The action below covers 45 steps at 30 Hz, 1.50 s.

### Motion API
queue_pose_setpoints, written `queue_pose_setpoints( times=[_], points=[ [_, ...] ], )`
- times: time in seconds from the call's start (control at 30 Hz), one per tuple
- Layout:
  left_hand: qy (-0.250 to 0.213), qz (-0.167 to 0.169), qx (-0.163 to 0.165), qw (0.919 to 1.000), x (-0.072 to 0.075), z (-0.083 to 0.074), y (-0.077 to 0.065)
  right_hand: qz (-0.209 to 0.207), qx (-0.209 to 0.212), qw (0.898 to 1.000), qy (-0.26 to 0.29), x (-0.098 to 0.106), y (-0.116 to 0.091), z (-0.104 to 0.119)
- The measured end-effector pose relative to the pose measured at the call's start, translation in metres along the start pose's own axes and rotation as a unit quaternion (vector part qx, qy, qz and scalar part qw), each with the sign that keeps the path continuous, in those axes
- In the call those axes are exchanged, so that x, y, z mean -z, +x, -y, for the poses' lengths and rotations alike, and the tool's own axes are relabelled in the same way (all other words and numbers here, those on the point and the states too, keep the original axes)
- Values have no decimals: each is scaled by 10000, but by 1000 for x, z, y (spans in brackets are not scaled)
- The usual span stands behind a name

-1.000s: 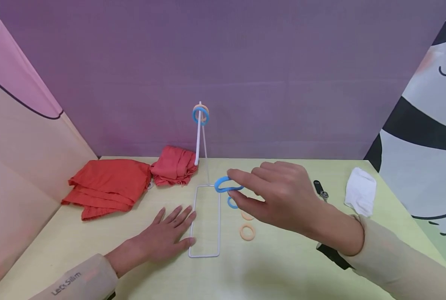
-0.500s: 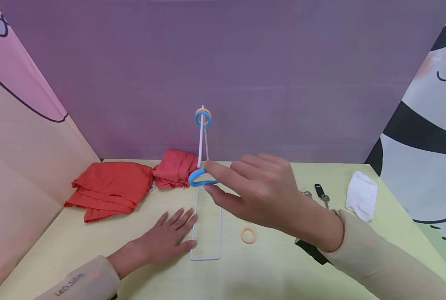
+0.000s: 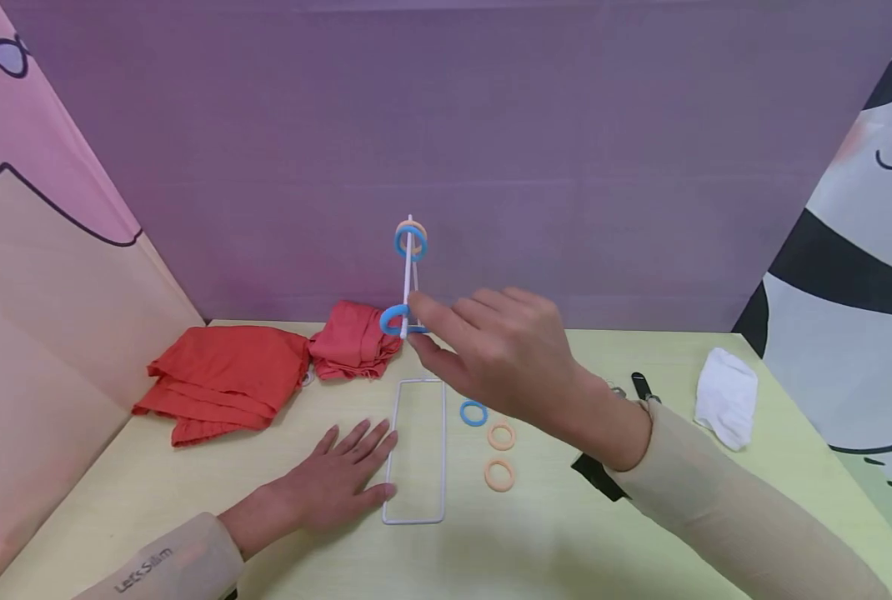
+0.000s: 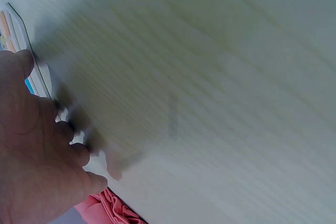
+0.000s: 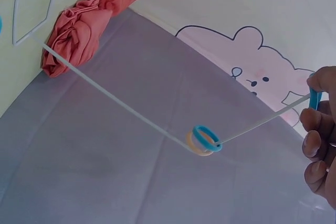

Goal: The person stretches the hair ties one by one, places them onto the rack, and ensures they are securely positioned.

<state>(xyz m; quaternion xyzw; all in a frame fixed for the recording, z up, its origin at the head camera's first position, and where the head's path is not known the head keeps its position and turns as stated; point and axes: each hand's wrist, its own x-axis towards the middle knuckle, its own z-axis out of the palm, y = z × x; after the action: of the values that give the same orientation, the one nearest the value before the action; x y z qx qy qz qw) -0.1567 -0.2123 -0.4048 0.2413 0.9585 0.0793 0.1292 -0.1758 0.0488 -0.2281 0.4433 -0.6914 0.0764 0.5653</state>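
Observation:
My right hand [image 3: 494, 350] pinches a blue ring [image 3: 390, 320] between thumb and index finger at the near end of a white stand's rod [image 3: 407, 279]. In the right wrist view the rod's tip meets this blue ring [image 5: 314, 98]; whether it passes through is hard to tell. Farther back on the rod hang another blue ring [image 5: 207, 137] and an orange ring [image 5: 192, 142]. My left hand [image 3: 337, 483] lies flat with fingers spread, its fingertips and thumb at the left side of the stand's rectangular wire base [image 3: 413, 522].
Right of the base lie a blue ring [image 3: 473, 413] and two orange rings [image 3: 502, 436]. Red cloths [image 3: 228, 375] are at the back left. Keys with a black fob [image 3: 640, 386] and a white cloth [image 3: 727, 398] lie on the right. A purple curtain [image 3: 566, 167] hangs behind.
My right hand has moved left and away from me with the blue ring, from above the table to the rod's near end. The left hand stays on the base.

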Motion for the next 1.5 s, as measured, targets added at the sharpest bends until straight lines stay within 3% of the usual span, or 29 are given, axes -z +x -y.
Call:
queue_pose_setpoints(
  times=[0.83,1.23,1.5],
  points=[
    [57,9,42,10000,0,-2,-1,172,-540,9972,-480,-58,5,-39],
    [24,44,20,10000,2,-4,-1,576,-975,9924,-474,-69,1,-43],
    [-8,66,4,10000,3,-4,-1,960,-1228,9865,-510,-62,-4,-46]
  ],
)
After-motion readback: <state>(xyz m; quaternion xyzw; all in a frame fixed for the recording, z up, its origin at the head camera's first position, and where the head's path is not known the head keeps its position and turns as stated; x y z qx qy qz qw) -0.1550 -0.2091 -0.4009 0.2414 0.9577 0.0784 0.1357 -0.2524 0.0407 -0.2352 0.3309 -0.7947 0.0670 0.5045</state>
